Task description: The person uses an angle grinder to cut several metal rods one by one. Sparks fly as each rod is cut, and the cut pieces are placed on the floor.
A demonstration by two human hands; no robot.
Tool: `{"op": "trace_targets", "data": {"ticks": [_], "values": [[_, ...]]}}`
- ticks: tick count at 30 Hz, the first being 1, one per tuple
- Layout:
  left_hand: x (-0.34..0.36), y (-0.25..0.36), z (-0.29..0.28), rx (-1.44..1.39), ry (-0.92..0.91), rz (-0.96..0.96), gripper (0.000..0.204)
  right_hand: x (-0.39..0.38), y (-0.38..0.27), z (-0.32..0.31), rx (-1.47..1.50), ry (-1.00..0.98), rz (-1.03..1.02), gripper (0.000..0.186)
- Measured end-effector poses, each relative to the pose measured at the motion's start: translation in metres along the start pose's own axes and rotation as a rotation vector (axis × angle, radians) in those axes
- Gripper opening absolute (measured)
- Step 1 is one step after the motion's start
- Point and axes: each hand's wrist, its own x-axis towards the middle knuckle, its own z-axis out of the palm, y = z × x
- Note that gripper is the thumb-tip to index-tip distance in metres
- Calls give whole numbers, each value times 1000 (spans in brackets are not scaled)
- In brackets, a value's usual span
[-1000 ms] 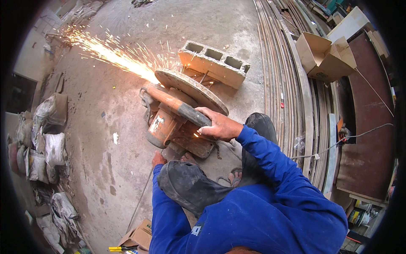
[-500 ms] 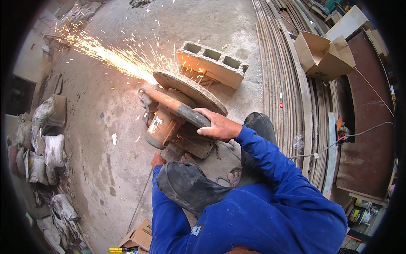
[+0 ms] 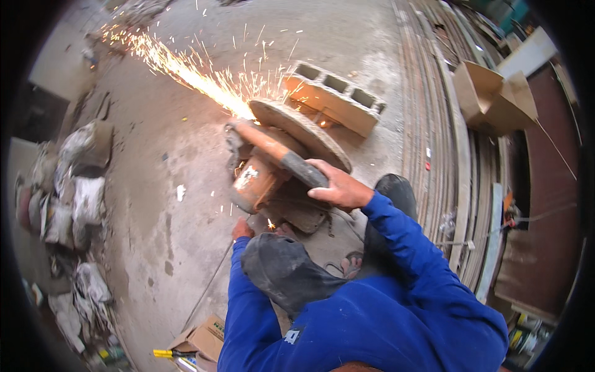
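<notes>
- And the view has just swung: saw, block and box all sit farther right in the picture than half a second ago, so it looks like the head moved, not the work.
- Sparks are pouring as before, up and away to the left off the disc; the cutting, by that sign, is carrying on.
- Here's the saw, on the floor right in front of the knees, its disc on the far side.
- Right hand: fingers curled firmly round the black end of the handle, no gap showing.
- Left hand, low by the saw's near side, at a thin rod slanting along the floor; its fingers are mostly hidden, so I can't tell how closed they are or whether they grip it.
- Just beyond the disc, a hollow concrete block, its near face lit orange, hems in the far side.
- A knee and a sandalled foot crowd the near side.
- Off right, long metal bars and a cardboard box; off left, bundled sacks, well apart.
</notes>
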Motion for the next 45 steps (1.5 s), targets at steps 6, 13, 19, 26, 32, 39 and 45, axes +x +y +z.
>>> {"op": "trace_targets", "data": {"ticks": [6, 13, 19, 26, 32, 39, 45], "values": [[-8, 13, -1, 92, 80, -8, 22, 0, -1, 0, 50, -17, 29, 74], [-16, 22, -11, 132, 53, -31, 21, 0, -5, -1, 110, -47, 98, 77], [-15, 22, -12, 138, 44, -19, 22, -1, -11, -2, 112, -52, 143, 78], [-15, 23, -12, 132, 43, -24, 22, -1, -11, -2, 78, -46, 148, 77], [-13, 20, -8, 126, 53, -25, 24, -1, -8, 0, 10, 14, 57, 76], [-14, 20, -9, 132, 52, -29, 24, -2, -6, -1, 59, -10, 84, 76], [-14, 22, -11, 140, 51, -40, 23, -1, -5, 1, 64, 1, 62, 74]]}}
